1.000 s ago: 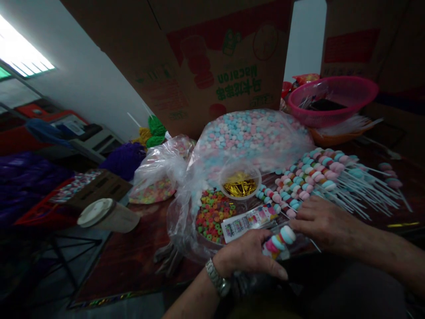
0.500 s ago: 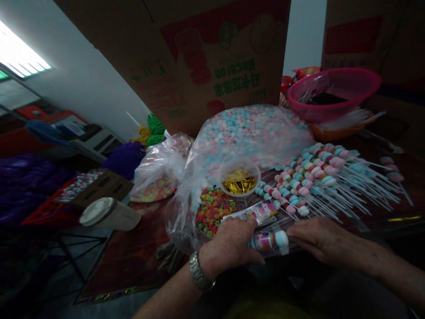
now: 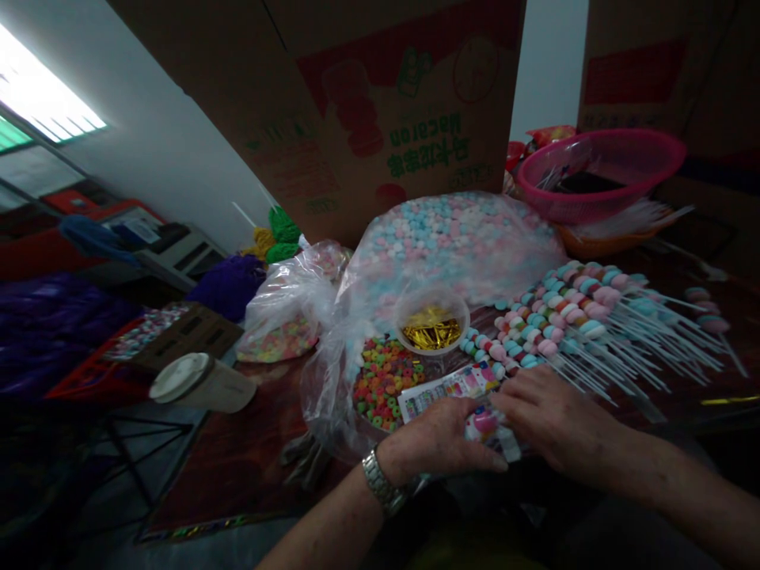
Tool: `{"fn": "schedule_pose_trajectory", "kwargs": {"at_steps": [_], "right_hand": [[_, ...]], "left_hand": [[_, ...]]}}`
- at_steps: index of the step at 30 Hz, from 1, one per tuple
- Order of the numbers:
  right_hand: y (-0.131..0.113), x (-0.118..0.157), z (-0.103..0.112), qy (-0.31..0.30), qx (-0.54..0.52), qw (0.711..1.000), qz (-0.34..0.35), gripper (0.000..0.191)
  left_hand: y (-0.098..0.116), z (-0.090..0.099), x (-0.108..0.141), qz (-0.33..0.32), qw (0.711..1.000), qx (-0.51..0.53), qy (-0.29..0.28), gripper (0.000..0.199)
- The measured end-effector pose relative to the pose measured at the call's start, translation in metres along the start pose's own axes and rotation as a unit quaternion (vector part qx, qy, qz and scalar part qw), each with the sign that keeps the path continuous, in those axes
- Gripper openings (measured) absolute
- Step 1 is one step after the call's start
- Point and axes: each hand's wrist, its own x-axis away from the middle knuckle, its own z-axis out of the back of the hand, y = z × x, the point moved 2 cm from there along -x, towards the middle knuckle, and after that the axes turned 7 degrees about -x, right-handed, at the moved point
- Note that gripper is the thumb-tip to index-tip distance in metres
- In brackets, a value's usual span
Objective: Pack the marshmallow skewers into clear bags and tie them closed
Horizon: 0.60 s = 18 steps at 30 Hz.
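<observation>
My left hand (image 3: 439, 437), with a metal watch on its wrist, is closed around a marshmallow stick in a printed clear wrapper (image 3: 483, 425). My right hand (image 3: 549, 419) has its curled fingers pressed to the right end of that wrapped stick; the fingertips are partly hidden. Just behind my hands lies a stack of flat printed wrappers (image 3: 445, 388). Beyond it stands a clear round tub (image 3: 431, 317) of gold twist ties. Colourful ring candies (image 3: 389, 381) lie left of the wrappers. Rows of marshmallow skewers (image 3: 570, 309) with white sticks are spread to the right.
A large clear bag of pastel marshmallows (image 3: 451, 237) leans before a big cardboard box (image 3: 380, 103). A smaller candy bag (image 3: 285, 317) and a lidded paper cup (image 3: 205, 384) are to the left. A pink basket (image 3: 606, 178) stands at the back right.
My right hand has moved left onto the end of the wrapped stick, covering the marshmallow that showed there. My left hand has shifted slightly right along with it.
</observation>
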Motion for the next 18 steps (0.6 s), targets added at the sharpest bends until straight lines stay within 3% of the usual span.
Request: {"fn": "schedule_pose_trajectory", "kwargs": {"at_steps": [3, 8, 10, 14, 16, 18], "right_hand": [[0.003, -0.001, 0.004, -0.001, 0.007, 1.000, -0.020, 0.019], [0.001, -0.009, -0.017, -0.038, -0.017, 0.998, -0.045, 0.015], [0.001, -0.013, -0.021, -0.052, -0.035, 0.997, -0.042, 0.017], [0.006, -0.018, -0.010, -0.032, -0.083, 0.996, -0.016, 0.022], [0.007, -0.021, -0.003, -0.018, -0.093, 0.995, -0.021, 0.024], [0.007, -0.025, 0.000, -0.012, -0.088, 0.996, -0.020, 0.026]], "left_hand": [[-0.001, -0.004, 0.002, 0.003, 1.000, -0.020, 0.003, 0.035], [-0.005, -0.024, -0.007, 0.078, 0.981, -0.171, 0.046, 0.036], [-0.006, -0.022, -0.005, 0.058, 0.990, -0.121, 0.053, 0.033], [-0.012, 0.008, 0.020, -0.016, 0.996, 0.079, 0.029, 0.050], [-0.018, 0.016, 0.035, 0.006, 0.992, 0.123, -0.015, 0.042], [-0.023, 0.010, 0.044, 0.049, 0.980, 0.185, -0.061, 0.037]]}}
